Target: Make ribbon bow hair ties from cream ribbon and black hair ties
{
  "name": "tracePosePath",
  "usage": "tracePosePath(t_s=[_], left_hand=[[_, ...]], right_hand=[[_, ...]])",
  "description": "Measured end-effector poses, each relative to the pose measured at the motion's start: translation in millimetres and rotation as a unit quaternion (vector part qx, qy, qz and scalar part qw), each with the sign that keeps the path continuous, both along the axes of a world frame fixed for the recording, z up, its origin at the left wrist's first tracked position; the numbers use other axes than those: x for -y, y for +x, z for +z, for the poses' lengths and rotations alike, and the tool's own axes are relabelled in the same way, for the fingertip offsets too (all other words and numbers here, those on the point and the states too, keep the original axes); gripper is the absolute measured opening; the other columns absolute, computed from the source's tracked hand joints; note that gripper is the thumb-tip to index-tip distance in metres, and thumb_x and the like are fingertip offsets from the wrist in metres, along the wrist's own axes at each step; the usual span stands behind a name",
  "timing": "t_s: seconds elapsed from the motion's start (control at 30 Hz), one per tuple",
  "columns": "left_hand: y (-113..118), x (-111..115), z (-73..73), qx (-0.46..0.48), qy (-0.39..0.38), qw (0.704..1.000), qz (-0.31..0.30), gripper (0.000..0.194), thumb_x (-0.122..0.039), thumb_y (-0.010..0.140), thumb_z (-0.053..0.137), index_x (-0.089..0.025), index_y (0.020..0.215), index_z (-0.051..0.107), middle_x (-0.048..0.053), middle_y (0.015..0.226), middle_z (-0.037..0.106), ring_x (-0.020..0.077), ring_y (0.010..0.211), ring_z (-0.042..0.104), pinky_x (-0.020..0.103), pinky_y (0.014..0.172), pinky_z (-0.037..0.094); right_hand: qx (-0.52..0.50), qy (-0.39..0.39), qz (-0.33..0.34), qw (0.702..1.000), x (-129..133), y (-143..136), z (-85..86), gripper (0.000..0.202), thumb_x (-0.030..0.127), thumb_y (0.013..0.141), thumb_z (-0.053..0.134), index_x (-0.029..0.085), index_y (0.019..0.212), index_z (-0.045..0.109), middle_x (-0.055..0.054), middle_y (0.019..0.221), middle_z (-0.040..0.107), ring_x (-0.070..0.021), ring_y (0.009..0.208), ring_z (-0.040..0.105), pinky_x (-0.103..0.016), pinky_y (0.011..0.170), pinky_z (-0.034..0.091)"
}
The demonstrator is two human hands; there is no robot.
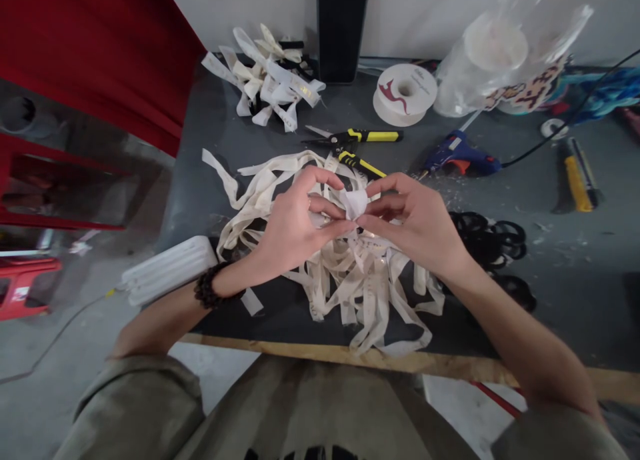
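Between my two hands is a white ribbon (356, 204), bent into a loop. My left hand (305, 213) pinches its left side with thumb and fingers. From the other side, my right hand (407, 215) pinches the same ribbon near its lower fold. Beneath both hands lies a tangled heap of cream ribbon strips (325, 287), some with printed lettering. Just beyond my fingers rest scissors (350, 140) with yellow and black handles, blades apart and pointing left.
Finished-looking ribbon bows (273, 80) are piled at the back left. A ribbon spool (405, 95), a blue glue gun (457, 155) with its cord, a yellow cutter knife (579, 173) and black hair ties (493, 240) lie rightward. A white power strip (170, 268) sits at the left edge.
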State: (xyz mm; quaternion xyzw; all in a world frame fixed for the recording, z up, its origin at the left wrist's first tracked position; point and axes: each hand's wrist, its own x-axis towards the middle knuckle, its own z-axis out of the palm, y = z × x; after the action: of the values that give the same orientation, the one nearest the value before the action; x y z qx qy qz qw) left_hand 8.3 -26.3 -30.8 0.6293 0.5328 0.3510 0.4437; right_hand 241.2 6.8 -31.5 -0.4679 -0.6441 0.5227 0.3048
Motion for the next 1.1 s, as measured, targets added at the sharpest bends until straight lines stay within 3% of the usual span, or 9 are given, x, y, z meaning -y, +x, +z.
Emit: tracePosePath(t_s=[0.27,0.43,0.63,0.77,0.93,1.1], left_hand=[[1,-2,-7.7,0.058,0.006,0.998,-0.007,0.035,-0.023,0.093,0.083,-0.026,0.112,0.054,-0.003,0.093,0.073,0.0169,0.084,0.080,0.026,0.065,0.059],[9,3,-4.8,0.046,0.093,0.995,0.014,0.019,-0.013,0.096,0.073,-0.023,0.100,0.059,-0.002,0.095,0.066,0.0135,0.087,0.075,0.027,0.078,0.063],[11,4,-2.4,0.075,0.022,0.997,0.029,0.012,-0.021,0.098,0.077,-0.023,0.108,0.072,0.003,0.108,0.078,0.0166,0.092,0.079,0.026,0.077,0.064],[10,3,-6.5,0.092,-0.022,0.995,0.035,0.023,-0.028,0.097,0.080,-0.024,0.120,0.076,0.005,0.109,0.081,0.0190,0.094,0.080,0.028,0.078,0.066],[10,1,-5.0,0.051,0.034,0.997,0.035,0.008,-0.027,0.093,0.084,-0.022,0.099,0.081,0.004,0.101,0.081,0.0197,0.093,0.078,0.031,0.083,0.065],[10,0,-0.7,0.045,0.030,0.998,0.014,0.015,-0.034,0.093,0.086,-0.022,0.089,0.080,0.002,0.088,0.078,0.0158,0.080,0.072,0.027,0.074,0.059]], right_hand=[[-0.051,0.006,0.004,0.999,-1,0,-8.3,0.040,0.035,0.086,0.088,0.023,0.116,0.063,0.000,0.090,0.081,-0.0184,0.078,0.076,-0.034,0.075,0.058],[-0.050,0.012,-0.009,0.999,2,-3,-13.8,0.040,0.029,0.087,0.084,0.026,0.120,0.060,0.001,0.092,0.080,-0.0189,0.079,0.074,-0.036,0.077,0.059],[-0.018,0.081,-0.022,0.996,4,-5,-8.4,0.034,0.025,0.093,0.078,0.025,0.123,0.060,-0.001,0.102,0.077,-0.0165,0.076,0.074,-0.036,0.077,0.062],[-0.004,0.098,-0.017,0.995,6,-5,-7.7,0.035,0.024,0.093,0.077,0.023,0.125,0.061,-0.002,0.105,0.076,-0.0160,0.075,0.073,-0.036,0.078,0.063],[0.013,0.095,-0.011,0.995,7,-5,-9.8,0.038,0.027,0.094,0.076,0.023,0.128,0.060,-0.002,0.105,0.078,-0.0166,0.077,0.073,-0.036,0.078,0.062],[0.013,0.086,-0.004,0.996,7,-5,-8.6,0.040,0.026,0.093,0.074,0.024,0.129,0.057,0.001,0.093,0.080,-0.0173,0.076,0.073,-0.036,0.078,0.059]])
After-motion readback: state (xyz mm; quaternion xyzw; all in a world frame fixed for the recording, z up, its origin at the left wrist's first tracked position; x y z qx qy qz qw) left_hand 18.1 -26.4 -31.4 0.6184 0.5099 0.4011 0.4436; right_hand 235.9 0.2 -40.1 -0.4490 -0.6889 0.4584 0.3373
